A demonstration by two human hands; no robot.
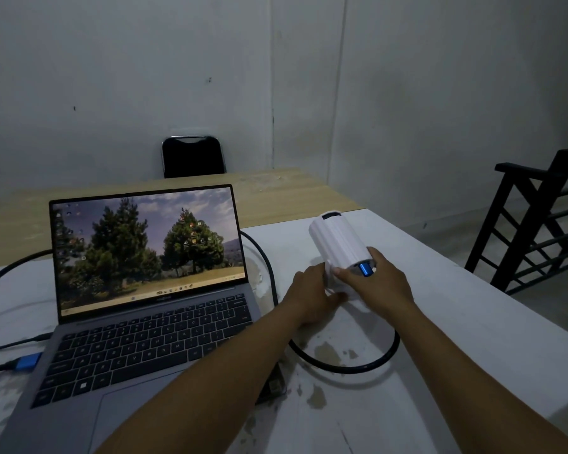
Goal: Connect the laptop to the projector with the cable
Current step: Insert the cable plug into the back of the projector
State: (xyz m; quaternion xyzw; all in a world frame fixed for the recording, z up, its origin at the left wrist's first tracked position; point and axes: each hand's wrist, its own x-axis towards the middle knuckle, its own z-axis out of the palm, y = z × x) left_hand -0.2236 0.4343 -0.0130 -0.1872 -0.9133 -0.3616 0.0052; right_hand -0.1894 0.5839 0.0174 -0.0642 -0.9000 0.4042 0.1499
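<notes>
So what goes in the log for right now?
hands: both on projector | blue plug at projector | other plug at laptop

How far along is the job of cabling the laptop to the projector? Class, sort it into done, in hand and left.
Done: one blue plug sits at the laptop left edge. In hand: both hands, left hand and right hand, grip the white projector, where a second blue plug meets its near end. Left: whether that plug is fully seated cannot be told; the black cable loops loosely on the table.
</notes>
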